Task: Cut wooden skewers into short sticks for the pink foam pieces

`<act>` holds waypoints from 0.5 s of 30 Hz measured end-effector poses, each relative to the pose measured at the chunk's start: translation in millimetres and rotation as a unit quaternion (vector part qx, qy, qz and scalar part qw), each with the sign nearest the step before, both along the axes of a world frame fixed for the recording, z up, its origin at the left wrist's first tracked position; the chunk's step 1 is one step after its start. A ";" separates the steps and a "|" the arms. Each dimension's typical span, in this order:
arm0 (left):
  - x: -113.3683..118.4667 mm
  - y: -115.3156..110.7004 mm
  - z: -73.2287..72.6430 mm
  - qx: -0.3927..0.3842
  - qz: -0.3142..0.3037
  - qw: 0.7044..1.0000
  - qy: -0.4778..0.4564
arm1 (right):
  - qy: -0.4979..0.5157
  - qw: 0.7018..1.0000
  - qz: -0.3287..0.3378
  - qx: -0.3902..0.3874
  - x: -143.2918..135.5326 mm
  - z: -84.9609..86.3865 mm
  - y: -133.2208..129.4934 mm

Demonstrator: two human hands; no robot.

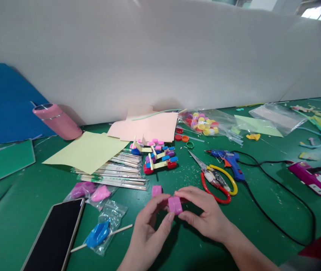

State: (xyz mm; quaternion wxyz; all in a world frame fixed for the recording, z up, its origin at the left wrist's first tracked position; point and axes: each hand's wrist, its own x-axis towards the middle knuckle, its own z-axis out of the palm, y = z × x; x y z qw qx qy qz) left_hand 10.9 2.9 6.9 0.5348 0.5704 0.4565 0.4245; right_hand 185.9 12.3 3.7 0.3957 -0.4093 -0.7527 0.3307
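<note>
Between the fingertips of both my hands is a pair of pink bottle caps [175, 205], pressed together back to back. My left hand [153, 226] pinches the caps from the left with thumb and fingers. From the right, my right hand [202, 214] grips them the same way. Just behind my left fingers another pink cap piece [156, 190] sits on the green table [115, 256]. Farther back stand several little models [160, 162] made of coloured caps and pale sticks.
Scissors [215, 180] and a blue glue gun [231, 162] with a black cord lie right. A bag of coloured caps [202, 123] is behind. Wrapped chopsticks [121, 171], clay bags [98, 233], a phone [55, 233] and a pink flask [58, 122] occupy the left.
</note>
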 end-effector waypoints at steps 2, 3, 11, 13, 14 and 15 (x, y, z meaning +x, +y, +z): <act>0.1 0.2 1.4 0.002 -0.004 1.000 0.001 | -0.002 1.000 -0.005 0.006 -0.2 -0.2 -0.3; 0.1 0.3 2.0 0.003 -0.006 1.000 0.002 | -0.004 1.000 -0.008 0.009 -0.2 -0.4 -0.5; -0.3 1.7 3.1 0.007 0.002 1.000 -0.007 | 0.002 1.000 -0.018 0.020 -0.6 -2.5 -1.6; -0.1 2.3 1.7 -0.003 0.000 1.000 -0.013 | 0.006 1.000 -0.019 0.020 -0.7 -2.6 -1.4; -0.1 2.5 1.0 -0.009 -0.001 1.000 -0.019 | 0.006 1.000 -0.018 0.018 -0.7 -2.5 -1.2; -0.2 2.7 0.5 -0.017 -0.002 0.999 -0.027 | 0.006 1.000 -0.016 0.016 -0.8 -2.4 -0.9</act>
